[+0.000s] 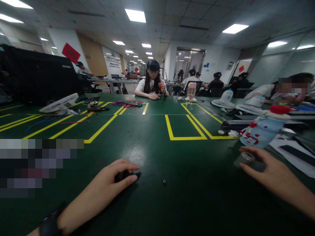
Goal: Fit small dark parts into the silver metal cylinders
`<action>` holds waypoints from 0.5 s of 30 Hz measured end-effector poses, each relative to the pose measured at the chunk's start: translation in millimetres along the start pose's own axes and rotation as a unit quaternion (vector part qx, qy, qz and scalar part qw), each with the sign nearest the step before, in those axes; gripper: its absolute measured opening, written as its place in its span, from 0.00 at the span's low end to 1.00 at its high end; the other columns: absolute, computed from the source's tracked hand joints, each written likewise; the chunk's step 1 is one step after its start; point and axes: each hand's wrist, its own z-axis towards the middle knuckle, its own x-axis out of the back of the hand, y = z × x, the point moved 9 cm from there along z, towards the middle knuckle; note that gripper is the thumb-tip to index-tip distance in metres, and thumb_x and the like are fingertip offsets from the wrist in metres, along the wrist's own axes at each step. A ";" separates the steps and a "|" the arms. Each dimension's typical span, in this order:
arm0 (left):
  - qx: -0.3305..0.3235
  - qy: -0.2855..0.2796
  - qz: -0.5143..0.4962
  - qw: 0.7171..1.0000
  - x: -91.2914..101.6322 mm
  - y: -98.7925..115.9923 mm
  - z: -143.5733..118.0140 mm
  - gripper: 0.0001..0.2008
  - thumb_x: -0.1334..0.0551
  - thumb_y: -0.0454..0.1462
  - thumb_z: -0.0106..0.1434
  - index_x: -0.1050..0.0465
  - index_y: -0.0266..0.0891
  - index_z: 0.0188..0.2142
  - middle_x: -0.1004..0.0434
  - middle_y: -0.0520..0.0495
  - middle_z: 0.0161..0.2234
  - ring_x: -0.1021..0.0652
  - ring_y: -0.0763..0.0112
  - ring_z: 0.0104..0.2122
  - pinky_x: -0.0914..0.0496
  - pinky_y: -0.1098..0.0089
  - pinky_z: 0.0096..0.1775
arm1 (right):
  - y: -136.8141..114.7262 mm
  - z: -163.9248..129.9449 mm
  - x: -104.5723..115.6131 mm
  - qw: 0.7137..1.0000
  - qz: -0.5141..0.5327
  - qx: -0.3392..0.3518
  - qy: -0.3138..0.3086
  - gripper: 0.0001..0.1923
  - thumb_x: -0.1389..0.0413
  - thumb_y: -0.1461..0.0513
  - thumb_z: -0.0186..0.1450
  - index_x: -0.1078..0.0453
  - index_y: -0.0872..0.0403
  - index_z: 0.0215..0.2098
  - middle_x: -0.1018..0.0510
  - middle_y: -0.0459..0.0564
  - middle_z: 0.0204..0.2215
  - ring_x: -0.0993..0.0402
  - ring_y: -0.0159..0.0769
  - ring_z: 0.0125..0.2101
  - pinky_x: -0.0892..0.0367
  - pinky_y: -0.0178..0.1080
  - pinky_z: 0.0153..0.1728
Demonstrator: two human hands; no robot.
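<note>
My left hand [108, 186] lies on the green table [152, 147] at the near left, wearing a dark wristband. Its thumb and fingers close around a small black part [124, 175] that rests on the table and is mostly hidden. A tiny dark nut or screw [164, 181] lies alone just to the right of that hand. My right hand [273, 172] hovers at the near right with its fingers apart, its fingertips by a small clear round piece [247, 156]. Just behind stands a light blue bottle [261, 131] with red decoration.
Yellow tape lines mark boxes on the table. Loose coloured wires [128, 104] and a white fan part [59, 103] lie at the far left; more fan parts [223, 101] and papers are at the right. A person sits opposite, another at the far right.
</note>
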 end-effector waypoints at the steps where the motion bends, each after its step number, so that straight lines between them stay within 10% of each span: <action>1: 0.000 -0.005 0.004 1.000 -3.5 -1.3 2.0 0.16 0.43 0.49 0.62 0.27 0.49 0.47 0.26 0.49 0.42 0.25 0.64 0.35 0.31 0.66 0.36 | -18.3 -1.0 8.9 0.999 -0.016 0.025 0.038 0.33 0.44 0.45 0.55 0.40 0.48 0.55 0.30 0.56 0.50 0.31 0.52 0.48 0.34 0.51 0.45; 4: -0.002 -0.008 0.017 1.000 -8.7 -4.0 5.7 0.16 0.43 0.48 0.63 0.27 0.49 0.47 0.27 0.49 0.43 0.25 0.63 0.37 0.31 0.65 0.38 | -109.9 -9.1 19.1 0.986 0.001 0.148 0.076 0.29 0.45 0.48 0.57 0.40 0.45 0.55 0.33 0.52 0.52 0.38 0.51 0.52 0.41 0.53 0.51; 9: -0.011 0.013 0.031 0.999 -3.6 -4.2 1.6 0.13 0.44 0.46 0.64 0.27 0.49 0.46 0.27 0.50 0.42 0.25 0.63 0.38 0.30 0.65 0.41 | -261.5 -32.9 -27.9 0.929 0.127 0.318 -0.138 0.16 0.48 0.56 0.64 0.33 0.42 0.50 0.28 0.47 0.43 0.36 0.37 0.42 0.40 0.42 0.41; 12: -0.020 0.027 0.025 0.999 -0.6 -2.6 -1.5 0.12 0.44 0.45 0.64 0.26 0.50 0.44 0.26 0.52 0.41 0.25 0.62 0.41 0.31 0.65 0.44 | -284.4 -34.7 -36.1 0.911 0.118 0.363 -0.155 0.09 0.51 0.58 0.65 0.29 0.45 0.40 0.27 0.44 0.35 0.36 0.35 0.38 0.43 0.40 0.39; 15: -0.020 0.022 0.018 0.999 -2.1 -2.0 -2.0 0.11 0.45 0.44 0.65 0.27 0.50 0.44 0.27 0.54 0.41 0.25 0.62 0.43 0.32 0.66 0.45 | -247.6 -20.5 -20.0 0.921 0.103 0.345 -0.146 0.10 0.53 0.60 0.66 0.29 0.50 0.38 0.27 0.46 0.34 0.36 0.35 0.36 0.44 0.41 0.38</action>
